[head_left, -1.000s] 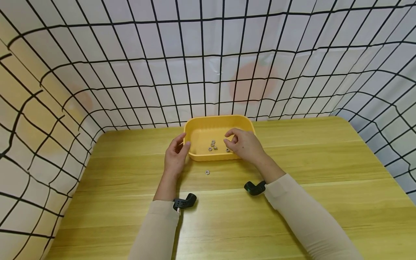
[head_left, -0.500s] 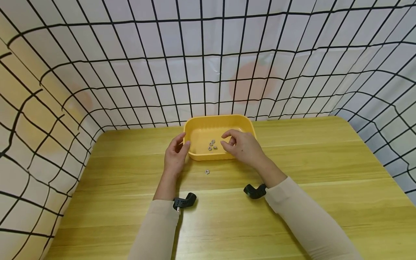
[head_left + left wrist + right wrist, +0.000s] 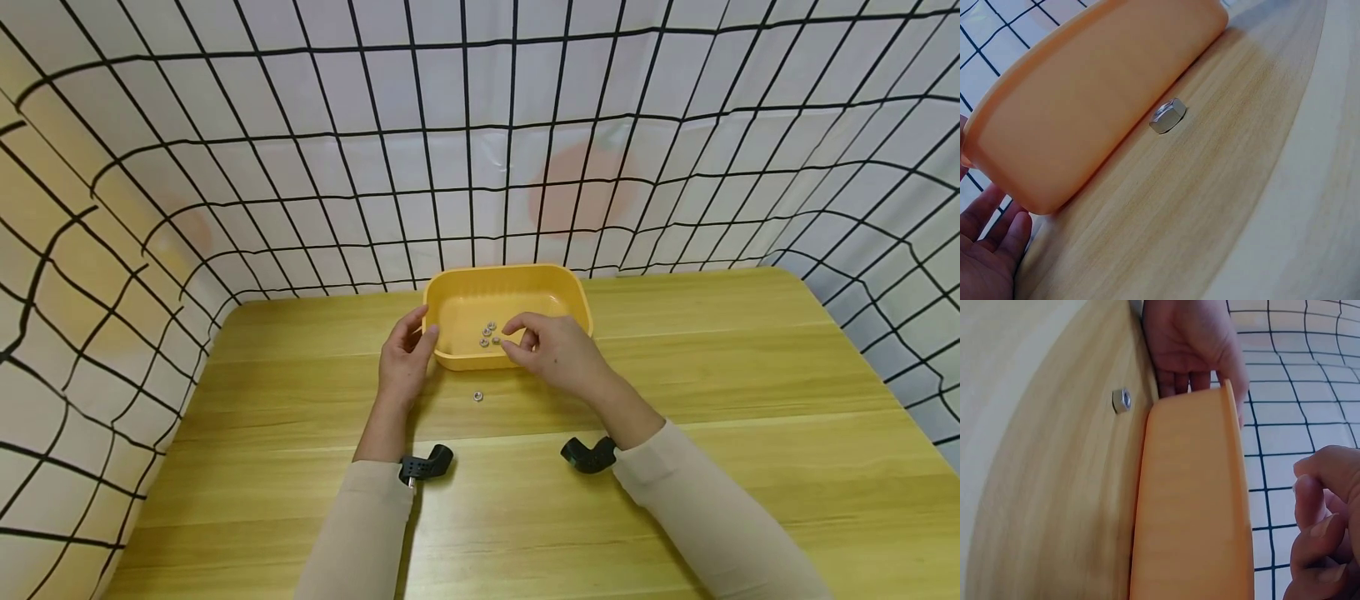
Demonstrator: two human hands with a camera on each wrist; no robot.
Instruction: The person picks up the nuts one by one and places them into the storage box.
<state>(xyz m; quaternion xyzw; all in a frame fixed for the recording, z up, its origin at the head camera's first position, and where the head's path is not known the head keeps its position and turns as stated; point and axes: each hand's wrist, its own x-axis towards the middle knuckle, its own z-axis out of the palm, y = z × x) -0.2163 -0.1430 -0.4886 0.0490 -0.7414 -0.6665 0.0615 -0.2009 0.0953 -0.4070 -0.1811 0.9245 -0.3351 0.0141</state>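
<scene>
A yellow tray (image 3: 457, 362) stands at the table's far side with several metal hex nuts (image 3: 483, 342) inside. My left hand (image 3: 403, 362) grips the tray's left end, fingers along the outer wall and one digit at the rim. My right hand (image 3: 558, 348) hovers over the tray's front right part. Its index finger and thumb are bent, with a gap between their tips beside a nut; nothing is visible between them. The hand hides that part of the tray floor. One loose nut (image 3: 1168, 116) lies on the table before the tray, also seen in the right wrist view (image 3: 1121, 400).
The wooden table (image 3: 510, 517) spreads in front of the tray and to both sides. Black netting (image 3: 491, 133) over a pale sheet rises behind the tray and at the left and right. A black wrist camera (image 3: 427, 464) sits on the left forearm, another on the right (image 3: 588, 455).
My right hand has moved left and slightly toward me, nearer the nuts. A nut seen beside it a second ago is out of sight. My left hand and the tray have stayed in place.
</scene>
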